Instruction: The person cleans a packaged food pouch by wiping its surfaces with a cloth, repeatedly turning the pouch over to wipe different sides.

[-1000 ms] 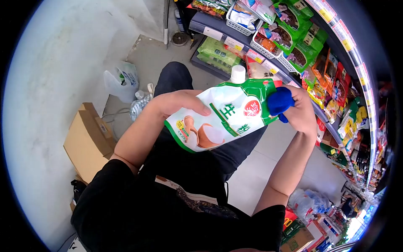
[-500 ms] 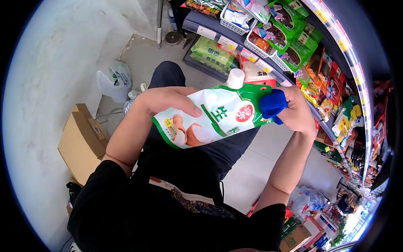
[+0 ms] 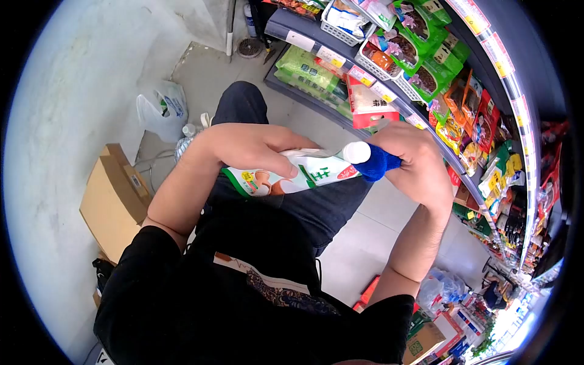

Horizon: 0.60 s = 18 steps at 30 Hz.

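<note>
Head view: left fingers [image 3: 283, 163] pinch a white-green pouch [image 3: 316, 177], right fingers [image 3: 390, 142] a blue cloth [image 3: 378, 164].

Bright, mostly even light fills the scene; the smooth white wall [image 3: 67, 158] at left looks pale and bluish, with little contrast; strong glare [image 3: 517, 325] burns out detail at lower right; the person's black short-sleeved shirt [image 3: 201, 310] sinks into near-solid dark; the round white plastic cap [image 3: 357, 152] is almost blank white; wide-angle distortion bows the white paper label strip [image 3: 501, 61] along the shelf's front edge; black fills the corners.
</note>
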Each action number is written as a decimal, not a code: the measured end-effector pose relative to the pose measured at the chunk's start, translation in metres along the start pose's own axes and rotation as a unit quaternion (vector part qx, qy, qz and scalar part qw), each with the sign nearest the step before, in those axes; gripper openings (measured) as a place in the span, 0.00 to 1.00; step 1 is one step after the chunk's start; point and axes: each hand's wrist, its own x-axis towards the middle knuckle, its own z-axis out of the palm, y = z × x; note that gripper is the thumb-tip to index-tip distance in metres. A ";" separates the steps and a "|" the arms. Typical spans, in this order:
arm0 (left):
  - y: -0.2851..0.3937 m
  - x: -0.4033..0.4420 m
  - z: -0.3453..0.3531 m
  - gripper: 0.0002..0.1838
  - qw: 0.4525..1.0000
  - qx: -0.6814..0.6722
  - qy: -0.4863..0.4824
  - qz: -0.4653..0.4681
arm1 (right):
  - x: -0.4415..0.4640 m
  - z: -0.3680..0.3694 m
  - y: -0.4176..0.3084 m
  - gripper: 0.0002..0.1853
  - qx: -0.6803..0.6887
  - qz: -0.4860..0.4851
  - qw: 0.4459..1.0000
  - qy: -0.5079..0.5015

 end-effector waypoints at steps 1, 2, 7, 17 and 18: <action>0.000 0.000 0.000 0.30 1.000 0.009 -0.001 0.007 | 0.000 0.000 0.001 0.12 -0.021 0.004 1.000 -0.009; 0.000 -0.001 -0.001 0.30 1.000 0.006 -0.001 0.008 | 0.000 -0.001 0.002 0.13 -0.042 0.007 0.999 -0.018; -0.002 -0.001 -0.002 0.33 1.000 -0.012 -0.016 0.005 | 0.001 0.000 0.000 0.13 -0.030 0.011 0.999 -0.015; -0.012 -0.007 -0.003 0.33 0.997 -0.077 0.026 0.004 | -0.002 0.010 0.025 0.13 0.014 -0.007 1.000 0.018; -0.013 -0.011 -0.007 0.34 0.995 -0.092 0.027 0.032 | -0.005 0.013 0.030 0.13 0.018 -0.008 0.999 0.041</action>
